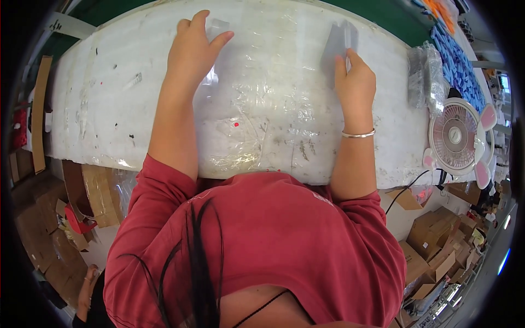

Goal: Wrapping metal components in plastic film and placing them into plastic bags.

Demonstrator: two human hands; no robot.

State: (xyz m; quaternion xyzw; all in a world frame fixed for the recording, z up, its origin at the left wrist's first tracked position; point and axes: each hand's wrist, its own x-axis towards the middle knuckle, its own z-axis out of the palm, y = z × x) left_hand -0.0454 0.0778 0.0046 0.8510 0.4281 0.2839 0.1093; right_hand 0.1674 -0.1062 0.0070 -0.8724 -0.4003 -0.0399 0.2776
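My right hand pinches a flat, greyish translucent plastic piece by its near edge, thumb on one side and fingers on the other. It stands tilted above the far right part of the table; whether it is one layer or a stack I cannot tell. At the far left, my left hand is open, thumb and index finger apart. Just beyond the gap between them lies a small clear plastic piece. A shiny clear strip shows beside my left wrist.
A white worktable patched with clear tape spreads before me. To the right are bubble wrap, a pile of blue pieces and a white fan with a cable. Cardboard boxes stand below, on both sides.
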